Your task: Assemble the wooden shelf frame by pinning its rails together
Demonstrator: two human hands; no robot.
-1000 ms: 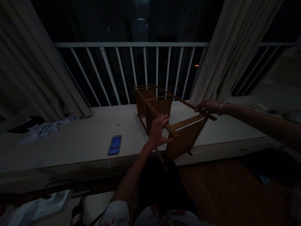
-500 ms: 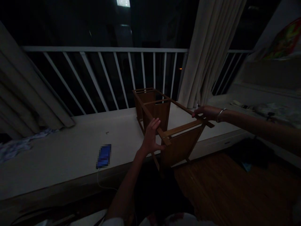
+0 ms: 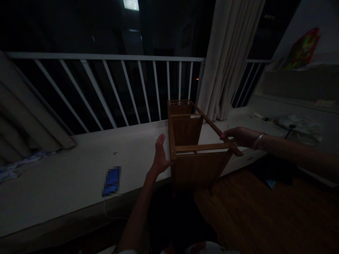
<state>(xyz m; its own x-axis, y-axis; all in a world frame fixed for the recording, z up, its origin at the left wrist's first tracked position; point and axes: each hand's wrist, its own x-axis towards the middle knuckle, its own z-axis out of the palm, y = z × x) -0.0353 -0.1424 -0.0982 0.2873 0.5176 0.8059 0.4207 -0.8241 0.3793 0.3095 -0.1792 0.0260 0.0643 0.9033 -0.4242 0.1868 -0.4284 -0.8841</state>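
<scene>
The wooden shelf rack (image 3: 200,171) lay on its side over the front edge of the white window ledge (image 3: 87,190), its far end towards the back edge and its near end jutting out past the front one, above the wooden floor (image 3: 235,211). The left hand (image 3: 159,157) was spread, fingers raised clear of the wood, thumb against the near end of the left rail (image 3: 171,137). The right hand (image 3: 242,137), with a silver bangle (image 3: 258,140) at its wrist, pinched the right rail (image 3: 209,121) near its close end.

To the left of the rack, a phone (image 3: 111,180), its display blurred, lay near the front edge, its pale cable (image 3: 105,208) dropping over it. A scrap (image 3: 115,153), too small to identify, lay farther in. Patterned cloth (image 3: 26,163) occupied the ledge's left end.

Along the back edge ran a white railing (image 3: 106,57) before dark glass (image 3: 164,28), with beige curtains (image 3: 227,70) at either side. At right, pale fabric (image 3: 299,125) lay on the ledge, a red-and-green bag (image 3: 304,49) stood higher up, and a dark heap (image 3: 283,171) rested on the floor.
</scene>
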